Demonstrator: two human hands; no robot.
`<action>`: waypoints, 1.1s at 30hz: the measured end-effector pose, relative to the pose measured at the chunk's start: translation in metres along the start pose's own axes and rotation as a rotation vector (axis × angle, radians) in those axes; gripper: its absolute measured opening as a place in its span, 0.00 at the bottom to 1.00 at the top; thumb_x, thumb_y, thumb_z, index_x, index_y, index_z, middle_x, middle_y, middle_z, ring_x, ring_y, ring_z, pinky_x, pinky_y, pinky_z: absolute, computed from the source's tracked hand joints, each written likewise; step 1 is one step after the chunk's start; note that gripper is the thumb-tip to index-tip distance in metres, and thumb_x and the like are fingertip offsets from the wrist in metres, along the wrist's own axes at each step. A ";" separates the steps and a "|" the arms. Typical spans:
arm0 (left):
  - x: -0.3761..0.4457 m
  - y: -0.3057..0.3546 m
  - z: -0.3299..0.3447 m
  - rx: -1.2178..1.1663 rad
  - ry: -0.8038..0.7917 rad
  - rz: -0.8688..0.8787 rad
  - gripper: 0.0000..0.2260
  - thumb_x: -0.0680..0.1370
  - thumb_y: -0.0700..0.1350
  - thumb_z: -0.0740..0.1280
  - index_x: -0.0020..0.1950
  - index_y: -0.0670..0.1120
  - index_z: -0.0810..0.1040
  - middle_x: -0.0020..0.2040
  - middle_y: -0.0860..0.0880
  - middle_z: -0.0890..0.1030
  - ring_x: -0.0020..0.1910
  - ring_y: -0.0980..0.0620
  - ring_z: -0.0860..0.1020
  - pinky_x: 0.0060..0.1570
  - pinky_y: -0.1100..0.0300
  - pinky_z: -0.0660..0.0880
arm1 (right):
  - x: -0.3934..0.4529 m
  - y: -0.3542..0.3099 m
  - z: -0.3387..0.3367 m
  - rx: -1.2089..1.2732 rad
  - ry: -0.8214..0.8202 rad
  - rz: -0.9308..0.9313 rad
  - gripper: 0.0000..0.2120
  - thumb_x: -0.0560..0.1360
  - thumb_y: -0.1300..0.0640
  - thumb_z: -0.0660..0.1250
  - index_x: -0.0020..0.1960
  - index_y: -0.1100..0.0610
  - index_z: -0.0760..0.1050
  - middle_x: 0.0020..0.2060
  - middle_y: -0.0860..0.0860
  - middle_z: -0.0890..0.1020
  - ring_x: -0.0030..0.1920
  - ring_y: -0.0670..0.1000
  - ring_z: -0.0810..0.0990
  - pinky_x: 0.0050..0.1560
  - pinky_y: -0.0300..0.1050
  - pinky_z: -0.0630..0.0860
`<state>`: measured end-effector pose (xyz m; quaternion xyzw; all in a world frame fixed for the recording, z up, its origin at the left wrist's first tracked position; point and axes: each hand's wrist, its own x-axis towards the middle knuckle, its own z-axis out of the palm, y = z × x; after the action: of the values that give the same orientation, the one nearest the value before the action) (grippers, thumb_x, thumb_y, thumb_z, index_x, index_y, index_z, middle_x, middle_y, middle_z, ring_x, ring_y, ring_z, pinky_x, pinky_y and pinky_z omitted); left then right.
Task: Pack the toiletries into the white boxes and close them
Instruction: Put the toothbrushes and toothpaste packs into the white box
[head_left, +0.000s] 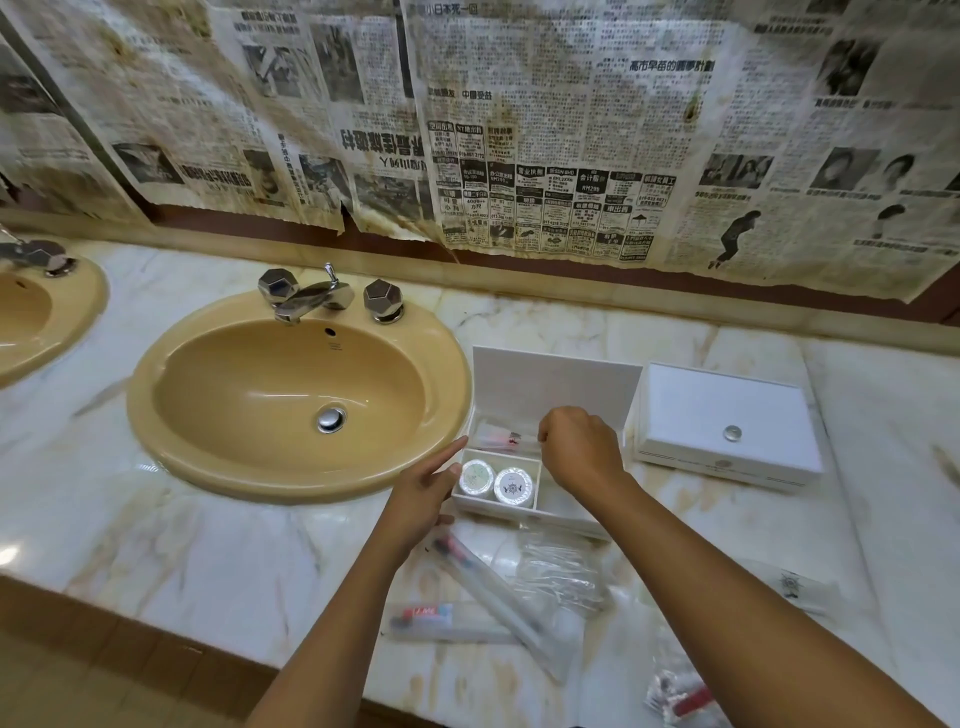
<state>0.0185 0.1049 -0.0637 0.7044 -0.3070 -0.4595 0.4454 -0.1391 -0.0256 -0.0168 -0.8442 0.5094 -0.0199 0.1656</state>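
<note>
While the open white box (545, 488) sits at 3 o'clock of the sink (296, 395), left hand (423, 493) flat against its side, fingers spread, right hand (582, 452) curled over the back compartment, grip unclear, two round tins (496, 480) in front, closed box (727, 421) further at 3 o'clock.

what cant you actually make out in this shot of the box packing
- Head view: what the right hand holds, if anything; its curled fingers face away over the open white box.
- Back compartment contents: a clear packet partly behind that hand.
- Print on the two round lids: too small.
- Closed white box: lid hides the inside.
- Wrapped item at the bottom edge: cut off and blurred.
</note>
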 end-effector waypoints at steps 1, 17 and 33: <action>0.000 0.000 0.000 -0.002 0.000 0.002 0.15 0.81 0.49 0.62 0.63 0.67 0.75 0.42 0.46 0.67 0.41 0.53 0.70 0.38 0.63 0.78 | 0.002 0.001 0.003 0.016 -0.014 0.012 0.10 0.74 0.68 0.63 0.47 0.59 0.81 0.45 0.55 0.83 0.44 0.55 0.81 0.45 0.46 0.78; 0.001 -0.002 0.002 -0.004 0.015 0.012 0.15 0.81 0.49 0.63 0.60 0.70 0.76 0.46 0.48 0.69 0.42 0.53 0.70 0.38 0.61 0.77 | -0.007 -0.011 0.019 0.004 -0.238 -0.117 0.26 0.79 0.37 0.51 0.64 0.52 0.76 0.59 0.53 0.74 0.61 0.55 0.70 0.59 0.52 0.68; -0.003 0.003 0.004 -0.003 0.024 0.029 0.15 0.81 0.48 0.62 0.61 0.68 0.76 0.45 0.48 0.71 0.41 0.54 0.70 0.38 0.61 0.77 | -0.020 -0.007 0.017 0.062 -0.205 -0.138 0.25 0.81 0.39 0.49 0.69 0.52 0.71 0.65 0.53 0.75 0.65 0.55 0.70 0.64 0.53 0.65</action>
<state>0.0138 0.1047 -0.0607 0.7046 -0.3110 -0.4448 0.4571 -0.1393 -0.0014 -0.0286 -0.8693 0.4296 0.0395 0.2412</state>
